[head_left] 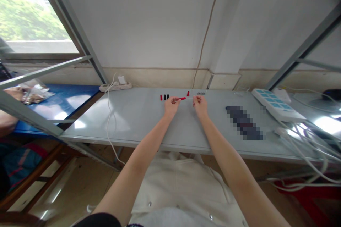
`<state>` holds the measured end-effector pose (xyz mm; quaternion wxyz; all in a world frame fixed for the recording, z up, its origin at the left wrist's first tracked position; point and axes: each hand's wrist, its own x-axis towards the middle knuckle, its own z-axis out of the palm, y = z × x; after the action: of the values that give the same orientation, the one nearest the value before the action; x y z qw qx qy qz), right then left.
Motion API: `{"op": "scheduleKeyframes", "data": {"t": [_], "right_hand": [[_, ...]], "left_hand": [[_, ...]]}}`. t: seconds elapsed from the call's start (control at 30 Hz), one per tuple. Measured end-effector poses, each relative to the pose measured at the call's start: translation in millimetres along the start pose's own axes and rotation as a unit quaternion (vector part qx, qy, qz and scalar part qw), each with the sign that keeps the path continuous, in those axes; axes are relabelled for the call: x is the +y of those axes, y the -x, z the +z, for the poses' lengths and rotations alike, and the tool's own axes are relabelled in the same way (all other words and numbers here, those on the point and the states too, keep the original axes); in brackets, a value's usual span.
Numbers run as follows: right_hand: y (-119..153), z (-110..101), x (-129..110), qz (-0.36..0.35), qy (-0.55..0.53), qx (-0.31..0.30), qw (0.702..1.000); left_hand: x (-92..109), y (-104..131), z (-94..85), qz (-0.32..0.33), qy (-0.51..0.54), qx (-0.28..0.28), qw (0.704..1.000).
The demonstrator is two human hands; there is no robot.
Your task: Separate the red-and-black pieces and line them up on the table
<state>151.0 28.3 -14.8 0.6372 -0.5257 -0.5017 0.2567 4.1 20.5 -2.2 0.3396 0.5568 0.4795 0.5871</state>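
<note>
My left hand [172,105] is closed around a slim red tube [182,98], which sticks out of the fingers toward the right. A short gap away, my right hand [199,104] has its fingertips pinched together; whatever they hold, if anything, is too small to make out. Between the hands and slightly behind them is a small red cylinder [188,93]. Left of my left hand, another small red cylinder [161,97] stands beside two black cylinders [166,97]. Behind my right hand lies a row of several tiny dark pieces [201,93].
A white power strip [119,86] sits at the back left, its cable [108,120] hanging over the front edge. To the right are a pixelated dark object [244,122], a white and blue power strip [277,104] and tangled white cables [306,142]. Another person's arm [7,120] shows far left.
</note>
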Motion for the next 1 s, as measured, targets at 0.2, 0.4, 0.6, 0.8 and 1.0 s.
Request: {"op": "scheduleKeyframes", "data": {"t": [0.2, 0.4, 0.6, 0.8, 1.0], "right_hand": [[-0.5, -1.8, -3.2, 0.023, -0.035, -0.001, 0.999], [1.1, -4.9, -15.2, 0.085, -0.101, -0.056, 0.990], [6.0, -4.7, -22.7, 0.113, -0.105, -0.125, 0.980], [8.1, -1.5, -19.0, 0.101, -0.063, -0.121, 0.985], [6.2, -2.8, -10.0, 0.004, 0.086, -0.062, 0.994]], "left_hand": [[-2.5, -0.8, 0.8, 0.003, 0.009, 0.002, 1.000], [-0.6, -0.8, 0.2, -0.050, 0.070, -0.023, 0.996], [10.6, 4.4, 0.8, -0.092, 0.093, -0.074, 0.989], [9.9, 5.9, 5.8, -0.064, 0.116, -0.103, 0.986], [15.9, -4.6, 10.5, 0.040, 0.013, -0.137, 0.990]]}}
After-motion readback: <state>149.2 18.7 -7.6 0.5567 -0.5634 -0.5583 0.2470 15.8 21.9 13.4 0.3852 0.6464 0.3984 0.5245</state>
